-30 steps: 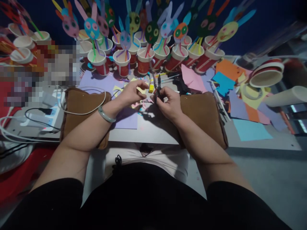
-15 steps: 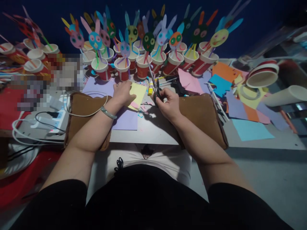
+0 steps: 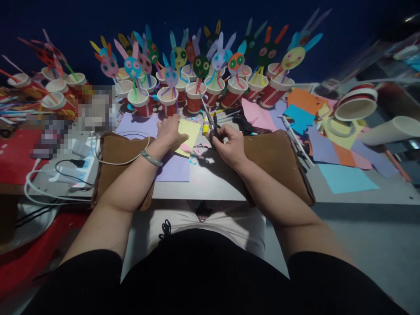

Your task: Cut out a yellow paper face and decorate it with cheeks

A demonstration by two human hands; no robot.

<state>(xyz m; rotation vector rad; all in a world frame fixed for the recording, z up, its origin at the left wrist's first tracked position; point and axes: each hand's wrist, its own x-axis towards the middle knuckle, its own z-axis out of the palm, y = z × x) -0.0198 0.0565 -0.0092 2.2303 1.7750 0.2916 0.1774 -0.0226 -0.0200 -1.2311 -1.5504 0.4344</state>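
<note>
My left hand [image 3: 169, 132] rests at the left side of a sheet of yellow paper [image 3: 190, 129], thumb and fingers apart. A small pink paper piece [image 3: 185, 148] lies on the yellow sheet below the thumb. My right hand [image 3: 229, 143] is closed around the dark handles of a pair of scissors [image 3: 206, 109], whose blades point up and away toward the cups. Just beyond the scissors is a yellow glue stick [image 3: 205, 126]. Purple paper [image 3: 173, 169] lies under and in front of my left hand.
Several red paper cups [image 3: 168, 105] with paper rabbit faces stand along the back. Brown cushions [image 3: 278, 162] lie under both forearms. Coloured paper [image 3: 348, 177] and stacked cups [image 3: 356, 107] are at right. A power strip [image 3: 85, 164] with cables sits at left.
The view has shifted slightly, so the cups and table appear lower. My left hand stays by the yellow paper and my right hand keeps its grip on the scissors.
</note>
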